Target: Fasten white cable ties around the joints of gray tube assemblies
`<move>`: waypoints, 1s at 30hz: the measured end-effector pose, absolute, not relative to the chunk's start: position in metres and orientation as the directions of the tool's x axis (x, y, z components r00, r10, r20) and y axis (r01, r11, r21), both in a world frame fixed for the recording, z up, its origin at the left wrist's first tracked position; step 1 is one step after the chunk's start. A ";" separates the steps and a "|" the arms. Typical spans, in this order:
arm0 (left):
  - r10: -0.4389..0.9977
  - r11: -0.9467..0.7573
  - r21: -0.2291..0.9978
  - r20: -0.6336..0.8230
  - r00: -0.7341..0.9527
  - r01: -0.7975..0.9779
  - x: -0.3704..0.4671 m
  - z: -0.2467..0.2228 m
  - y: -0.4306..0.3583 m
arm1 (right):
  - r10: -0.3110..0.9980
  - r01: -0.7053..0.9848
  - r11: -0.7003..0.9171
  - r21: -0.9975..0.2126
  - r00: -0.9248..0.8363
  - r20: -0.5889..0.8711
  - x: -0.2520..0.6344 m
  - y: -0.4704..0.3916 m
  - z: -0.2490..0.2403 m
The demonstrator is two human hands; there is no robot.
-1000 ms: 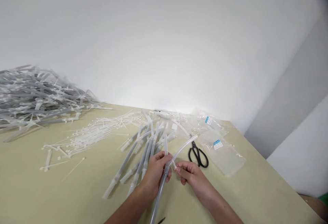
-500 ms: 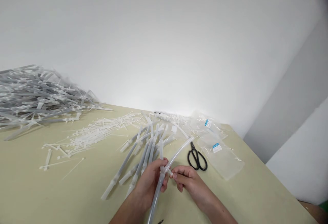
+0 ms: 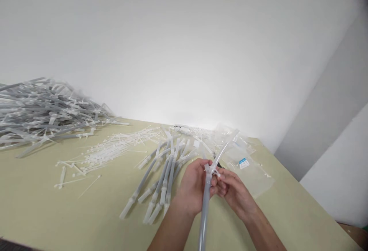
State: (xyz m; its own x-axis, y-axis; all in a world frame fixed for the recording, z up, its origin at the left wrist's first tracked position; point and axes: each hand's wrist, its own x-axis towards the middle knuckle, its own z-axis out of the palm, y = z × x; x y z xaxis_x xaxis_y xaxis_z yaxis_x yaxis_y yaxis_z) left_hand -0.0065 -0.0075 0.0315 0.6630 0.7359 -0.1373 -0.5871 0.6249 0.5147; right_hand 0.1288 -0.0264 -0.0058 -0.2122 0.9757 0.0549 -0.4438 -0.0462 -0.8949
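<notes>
Above the table (image 3: 94, 220), the branched tube (image 3: 204, 209) points lengthwise away from the body, its joint (image 3: 209, 170) clasped by the left hand (image 3: 194, 186), the right hand (image 3: 236, 191) pinching a white tie (image 3: 215, 172) at its right.

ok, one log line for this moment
left hand: holding branched tube; right hand: at tube joint; left of hands: tube bundle, loose white ties, large tube pile

grey tube (image 3: 204, 212), yellowish-green table (image 3: 86, 218)
</notes>
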 end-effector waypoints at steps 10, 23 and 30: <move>0.722 0.626 0.552 -0.143 0.677 -0.551 0.013 0.011 0.038 | 0.999 -0.526 -0.017 -0.850 -0.047 0.009 0.128 -0.009 -0.019; 0.872 0.463 0.699 -0.247 0.423 -0.545 -0.038 -0.018 -0.004 | 0.995 -0.325 -0.023 -0.945 -0.101 0.011 0.108 -0.012 -0.038; 0.884 0.427 0.784 -0.259 0.388 -0.450 -0.032 -0.009 0.018 | 0.992 -0.207 -0.039 -0.978 -0.123 -0.014 0.106 -0.010 -0.040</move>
State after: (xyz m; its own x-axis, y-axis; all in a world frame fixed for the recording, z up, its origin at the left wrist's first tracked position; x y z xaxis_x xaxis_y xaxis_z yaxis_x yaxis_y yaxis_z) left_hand -0.0323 0.0178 -0.0088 0.3879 0.8845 -0.2593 -0.4505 0.4273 0.7839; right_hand 0.1060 -0.0102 -0.0403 -0.1225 0.9924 -0.0136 -0.2068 -0.0389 -0.9776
